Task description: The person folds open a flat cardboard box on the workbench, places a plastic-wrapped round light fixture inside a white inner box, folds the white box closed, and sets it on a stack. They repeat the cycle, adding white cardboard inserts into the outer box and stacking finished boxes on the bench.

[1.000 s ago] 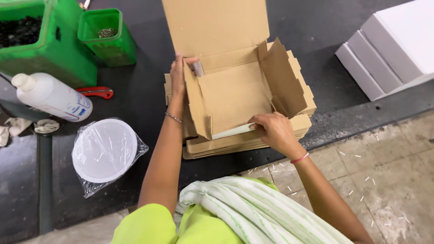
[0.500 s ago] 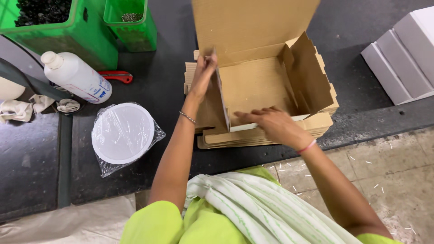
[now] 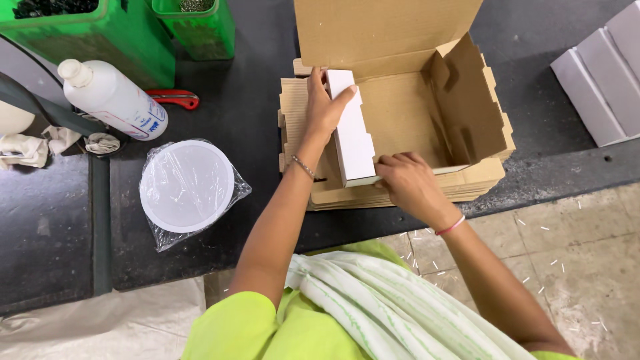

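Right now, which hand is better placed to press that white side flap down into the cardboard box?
Probably the left hand: it already grips the upright white flap near its far end. The right hand rests at the front edge of the cardboard box, steadying it.

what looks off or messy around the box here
Small white scraps lie scattered on the floor by the bench, and crumpled rags sit at the left edge. The box itself looks sound, resting on a stack of flat cardboard; both hands hold its white insert.
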{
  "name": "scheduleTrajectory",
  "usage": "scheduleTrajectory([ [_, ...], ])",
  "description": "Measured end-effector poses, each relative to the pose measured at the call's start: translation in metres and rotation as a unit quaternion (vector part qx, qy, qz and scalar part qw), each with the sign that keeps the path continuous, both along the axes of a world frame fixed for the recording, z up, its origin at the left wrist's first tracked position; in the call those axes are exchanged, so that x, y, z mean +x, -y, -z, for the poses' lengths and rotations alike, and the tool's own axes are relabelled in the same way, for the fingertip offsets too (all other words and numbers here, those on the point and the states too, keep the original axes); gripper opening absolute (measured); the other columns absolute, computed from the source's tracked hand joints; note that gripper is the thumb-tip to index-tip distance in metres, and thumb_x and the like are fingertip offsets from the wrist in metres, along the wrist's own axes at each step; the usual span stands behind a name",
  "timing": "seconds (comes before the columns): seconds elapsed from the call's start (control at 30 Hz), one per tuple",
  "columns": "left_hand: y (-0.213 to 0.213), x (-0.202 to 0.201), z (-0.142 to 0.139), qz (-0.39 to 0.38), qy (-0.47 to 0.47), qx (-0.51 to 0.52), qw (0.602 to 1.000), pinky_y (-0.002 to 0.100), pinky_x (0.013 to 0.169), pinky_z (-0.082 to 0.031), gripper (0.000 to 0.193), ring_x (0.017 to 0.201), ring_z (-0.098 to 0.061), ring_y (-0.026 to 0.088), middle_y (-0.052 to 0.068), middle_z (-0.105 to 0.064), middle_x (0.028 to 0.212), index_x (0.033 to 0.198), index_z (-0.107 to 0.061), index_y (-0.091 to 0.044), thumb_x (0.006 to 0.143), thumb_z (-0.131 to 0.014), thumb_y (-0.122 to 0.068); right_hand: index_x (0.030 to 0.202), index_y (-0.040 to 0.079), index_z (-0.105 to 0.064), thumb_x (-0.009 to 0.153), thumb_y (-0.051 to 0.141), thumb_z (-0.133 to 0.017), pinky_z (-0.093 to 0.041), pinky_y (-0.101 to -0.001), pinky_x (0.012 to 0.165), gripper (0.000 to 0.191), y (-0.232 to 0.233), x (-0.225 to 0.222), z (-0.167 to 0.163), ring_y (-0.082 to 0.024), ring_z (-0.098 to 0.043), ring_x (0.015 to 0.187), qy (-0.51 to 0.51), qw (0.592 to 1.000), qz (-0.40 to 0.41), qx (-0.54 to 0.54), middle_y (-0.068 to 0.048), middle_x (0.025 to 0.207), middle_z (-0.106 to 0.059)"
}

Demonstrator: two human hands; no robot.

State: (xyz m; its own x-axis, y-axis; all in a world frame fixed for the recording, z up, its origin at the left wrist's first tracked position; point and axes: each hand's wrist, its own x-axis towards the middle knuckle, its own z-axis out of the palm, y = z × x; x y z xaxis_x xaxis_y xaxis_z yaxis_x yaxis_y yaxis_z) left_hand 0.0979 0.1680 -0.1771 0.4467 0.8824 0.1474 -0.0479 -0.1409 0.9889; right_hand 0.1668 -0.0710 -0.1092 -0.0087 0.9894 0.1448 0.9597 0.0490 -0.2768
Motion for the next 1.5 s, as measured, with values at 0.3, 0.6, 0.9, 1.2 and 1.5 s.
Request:
scheduleTrajectory([
  [0.3,0.009,0.016,0.011,-0.166,-0.128,0.140,0.968,0.046,0.100,-0.048,0.052,0.121,-0.056,0.043,0.022,-0.056,0.127,0.127,-0.047,0.000,0.078,-0.064,0.007,0.111,0.005,-0.070,0.086,0.032,-0.078,-0.050,-0.0455,0.084,0.038,0.006,-0.024,-0.023,-0.034,-0.066,0.096,-0.118,0.979,0.139,0.091,-0.013,0.101,-0.071],
  [0.6,0.078,-0.028,-0.002,-0.132,-0.093,0.109,0.981,0.050,0.099,-0.047,0.059,0.114,-0.054,0.041,0.027,-0.052,0.124,0.132,-0.044,0.005,0.092,-0.075,-0.024,0.111,0.005,-0.066,0.060,0.008,-0.078,-0.054,-0.0463,0.083,0.052,-0.017,0.004,0.005,-0.038,-0.066,0.099,-0.064,0.973,0.213,-0.058,-0.016,0.107,-0.067],
  [0.9,0.116,-0.012,-0.036,-0.020,-0.128,0.533,0.836,0.042,0.095,-0.046,0.060,0.112,-0.063,0.034,0.015,-0.066,0.119,0.121,-0.062,-0.001,0.076,-0.072,-0.039,0.106,0.011,-0.071,0.087,0.020,-0.075,-0.053,-0.0492,0.075,0.021,0.011,0.073,0.016,-0.036,-0.068,0.089,0.018,0.978,0.203,0.041,-0.011,0.097,-0.069],
  [1.2,0.074,0.005,-0.033,0.231,-0.290,0.429,0.824,0.046,0.085,-0.045,0.039,0.096,-0.066,0.028,0.006,-0.071,0.094,0.090,-0.069,-0.010,0.088,-0.080,-0.047,0.088,0.010,-0.072,0.087,0.029,-0.073,-0.053,-0.0484,0.068,0.019,0.006,0.061,0.006,-0.035,-0.068,0.080,0.036,0.970,0.233,0.056,-0.009,0.084,-0.068],
  [1.5,0.034,-0.027,-0.041,0.086,-0.320,0.537,0.776,0.050,0.099,-0.044,0.012,0.106,-0.063,0.028,0.008,-0.071,0.101,0.095,-0.076,-0.014,0.085,-0.075,-0.022,0.116,0.005,-0.068,0.088,0.028,-0.074,-0.048,-0.0508,0.084,0.036,0.012,0.034,-0.031,-0.036,-0.065,0.096,-0.092,0.992,0.068,0.058,-0.016,0.107,-0.068],
])
